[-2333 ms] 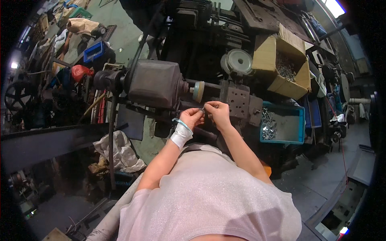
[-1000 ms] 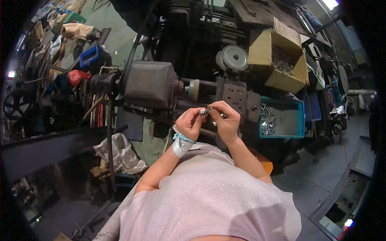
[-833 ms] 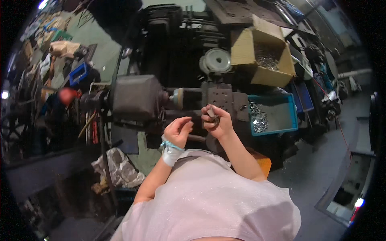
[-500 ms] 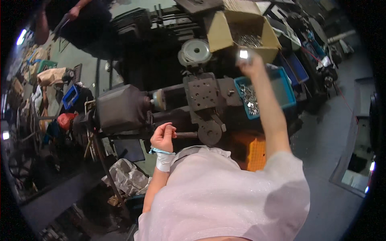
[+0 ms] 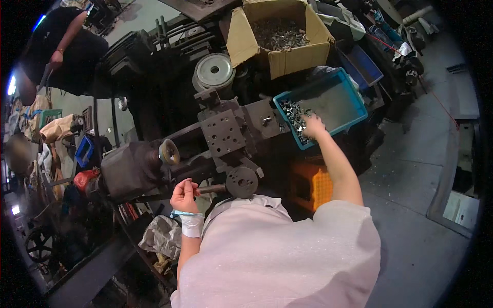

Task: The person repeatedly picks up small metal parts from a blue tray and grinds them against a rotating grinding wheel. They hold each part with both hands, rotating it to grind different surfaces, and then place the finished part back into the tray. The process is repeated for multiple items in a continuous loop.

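Observation:
My right hand (image 5: pixel 314 126) reaches into a teal plastic bin (image 5: pixel 354 115), its fingers apart and touching small shiny metal pieces (image 5: pixel 294 114) heaped along the bin's left side. Fingertips partly vanish among the pieces. My left hand (image 5: pixel 186 195) is closed, thumb pressed to the curled fingers, beside the rod handle (image 5: pixel 210 189) of a dark machine; whatever it pinches, if anything, is too small to make out. Between the hands stands the machine's block with many holes (image 5: pixel 223 132). One small metal piece (image 5: pixel 266 119) lies on the flat plate near the bin.
Behind the bin stands an open cardboard box (image 5: pixel 298 60) full of small metal pieces. A blue bin (image 5: pixel 362 72) is to its right. An orange crate (image 5: pixel 322 188) sits below the teal bin. A round metal disc (image 5: pixel 214 70) lies beyond the machine. Another person (image 5: pixel 67 51) stands far left.
My right hand has come back from the cardboard box, where something bright showed at its fingers, down into the teal bin. My left hand remains closed by the machine. The view has shifted.

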